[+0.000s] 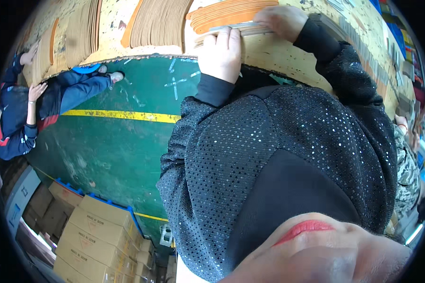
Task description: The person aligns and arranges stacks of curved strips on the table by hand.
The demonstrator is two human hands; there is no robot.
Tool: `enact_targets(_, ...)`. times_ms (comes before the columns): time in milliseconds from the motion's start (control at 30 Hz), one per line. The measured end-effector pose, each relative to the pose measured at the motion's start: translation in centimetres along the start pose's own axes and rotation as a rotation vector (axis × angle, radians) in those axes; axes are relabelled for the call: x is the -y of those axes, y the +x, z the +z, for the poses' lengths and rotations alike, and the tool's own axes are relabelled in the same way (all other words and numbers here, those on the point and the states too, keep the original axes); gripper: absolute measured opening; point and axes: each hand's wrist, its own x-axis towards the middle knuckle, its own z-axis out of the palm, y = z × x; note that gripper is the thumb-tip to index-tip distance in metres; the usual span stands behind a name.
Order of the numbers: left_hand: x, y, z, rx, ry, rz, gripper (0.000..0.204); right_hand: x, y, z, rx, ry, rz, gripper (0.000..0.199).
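Observation:
My left hand (220, 54) is at the near edge of the table, its fingertips closed on a thin grey strip (243, 24). Thin tan strips (257, 31) lie just below that one, running right from my fingers. Beyond them is a stack of orange strips (233, 13) with rounded ends. My right hand (285, 21) is over the right ends of the strips, close to the orange stack. Motion smears its fingers, so whether it grips anything does not show. My left thumb is mostly hidden.
Tan strips (160, 23) stand in a row left of my hands, with another row (83, 33) further left. A co-worker (28, 108) handles strips at the far left. Grey strips (363, 52) lie to the right. Cardboard boxes (97, 236) are stacked on the green floor (104, 155).

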Motion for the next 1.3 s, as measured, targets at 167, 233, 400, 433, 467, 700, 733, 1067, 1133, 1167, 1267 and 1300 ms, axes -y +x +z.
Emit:
enact_targets(167,-0.1,-0.4,-0.4,-0.025,-0.057,-0.038,0.035,0.7,1.4,-3.6,0.003,0.486,-0.088,0.009)
enact_targets(233,-0.2,-0.3,-0.3,-0.022,-0.081,-0.064,0.036,0.3,1.4,-3.6,0.027,0.548,-0.09,0.012)
enact_targets(400,-0.4,-0.1,-0.2,-0.009,-0.027,-0.028,0.038,-2.1,0.4,-0.3,0.047,0.526,-0.145,0.017)
enact_targets(433,-0.3,-0.2,-0.3,-0.008,-0.026,-0.028,0.038,-1.8,0.4,-0.5,0.034,0.507,-0.178,0.016)
enact_targets(467,-0.2,-0.2,-0.4,0.016,-0.029,-0.031,0.039,-1.6,0.6,-0.6,0.021,0.488,-0.211,0.016)
enact_targets(700,-0.1,0.2,-0.6,0.073,-0.011,-0.033,0.042,0.4,1.5,-3.7,0.01,0.479,0.01,0.013)
enact_targets(733,-0.1,0.3,-0.7,0.073,-0.01,-0.033,0.042,0.3,1.7,-3.6,-0.098,0.472,-0.019,0.012)
enact_targets(1067,-0.6,0.1,-0.8,0.092,0.013,-0.051,0.037,1.5,1.6,-2.5,-0.066,0.298,0.067,0.007)
enact_targets(1133,-0.7,0.0,-0.7,0.061,0.016,-0.043,0.036,1.3,1.4,-2.0,-0.127,0.388,0.007,0.009)
enact_targets(1167,-0.8,0.0,-0.6,0.075,-0.008,-0.074,0.036,1.2,1.4,-1.8,-0.188,0.478,-0.054,0.011)
enact_targets(1267,-0.7,-0.3,-0.4,0.084,-0.002,-0.099,0.035,0.9,2.4,-2.5,-0.046,0.56,-0.138,0.015)
enact_targets(1300,-0.7,-0.2,-0.4,0.066,0.018,-0.086,0.035,0.5,2.3,-2.1,-0.048,0.557,-0.133,0.015)
